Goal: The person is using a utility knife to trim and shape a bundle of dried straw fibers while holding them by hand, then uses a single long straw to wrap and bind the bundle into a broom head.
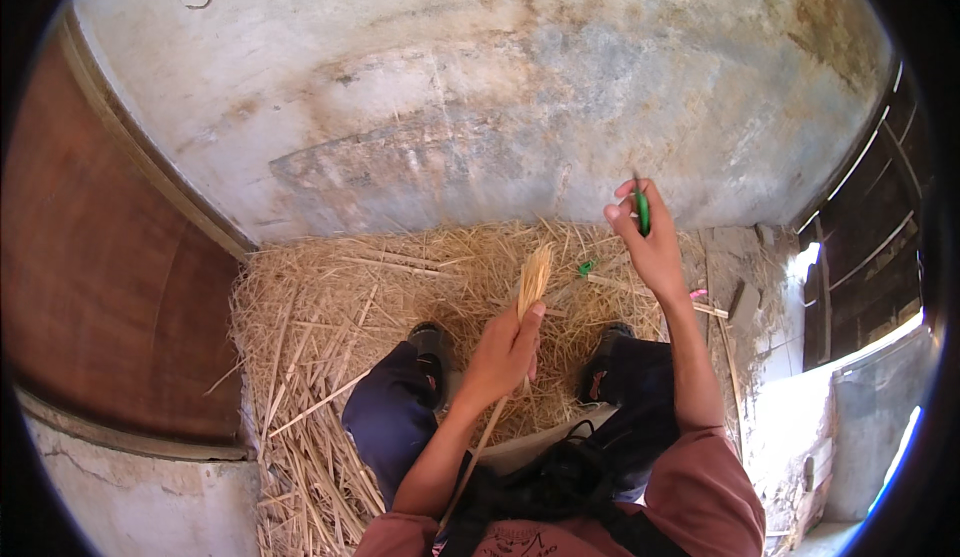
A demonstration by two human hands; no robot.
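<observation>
I see left hand (503,355), fingers clasping a frayed yellow straw bundle (534,279) slanting up-right; right hand (652,247) pinches a green-handled tool (643,213).

The straw bundle (534,279) in my left grip (502,352) is dry plant fibre, its tuft coarse and bristly. My right grip (652,245) has a tool handle (642,213) that looks like smooth plastic. The plaster wall (400,77) is rough and matt, the side panel (110,257) smooth-looking wood, my trousers (385,412) matt cloth.
</observation>
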